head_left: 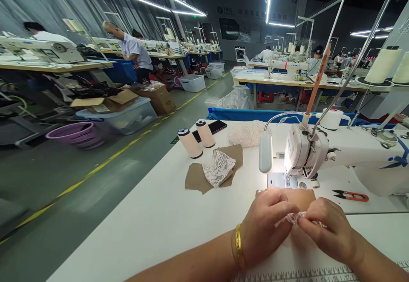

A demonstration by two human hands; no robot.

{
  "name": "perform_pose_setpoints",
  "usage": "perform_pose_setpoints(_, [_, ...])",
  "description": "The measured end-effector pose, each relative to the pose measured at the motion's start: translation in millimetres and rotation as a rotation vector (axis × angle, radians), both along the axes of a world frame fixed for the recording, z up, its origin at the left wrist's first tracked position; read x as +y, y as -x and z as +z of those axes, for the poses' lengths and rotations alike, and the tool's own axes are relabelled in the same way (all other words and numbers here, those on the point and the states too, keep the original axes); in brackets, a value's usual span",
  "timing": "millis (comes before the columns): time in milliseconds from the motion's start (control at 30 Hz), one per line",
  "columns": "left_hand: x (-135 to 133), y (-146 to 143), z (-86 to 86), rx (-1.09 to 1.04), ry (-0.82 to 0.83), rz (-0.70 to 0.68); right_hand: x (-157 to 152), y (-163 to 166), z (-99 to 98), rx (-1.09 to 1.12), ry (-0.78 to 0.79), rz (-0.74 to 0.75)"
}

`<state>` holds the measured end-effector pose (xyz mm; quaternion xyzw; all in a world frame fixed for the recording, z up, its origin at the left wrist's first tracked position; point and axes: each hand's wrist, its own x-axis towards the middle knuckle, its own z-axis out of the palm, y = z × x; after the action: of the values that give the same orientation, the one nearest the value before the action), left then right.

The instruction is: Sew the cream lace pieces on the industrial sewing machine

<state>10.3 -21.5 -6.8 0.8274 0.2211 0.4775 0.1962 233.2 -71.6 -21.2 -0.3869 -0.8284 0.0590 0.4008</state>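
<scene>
Presently, your left hand (266, 227) and right hand (326, 230) each pinch the lace (293, 218) in closed fingertips, near the needle (288, 180), so it lies stretched over the fabric (302, 197).

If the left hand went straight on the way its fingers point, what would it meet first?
The left hand points right: first the lace scrap it pinches, then, probably at once, the right hand.
</scene>
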Motion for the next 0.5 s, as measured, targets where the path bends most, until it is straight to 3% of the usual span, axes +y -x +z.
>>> perform_pose_setpoints(500, [1.4, 1.1, -0.6, -0.034, 0.01, 0.018, 0.5, 0.0, -3.1, -0.047, -0.093, 0.034])
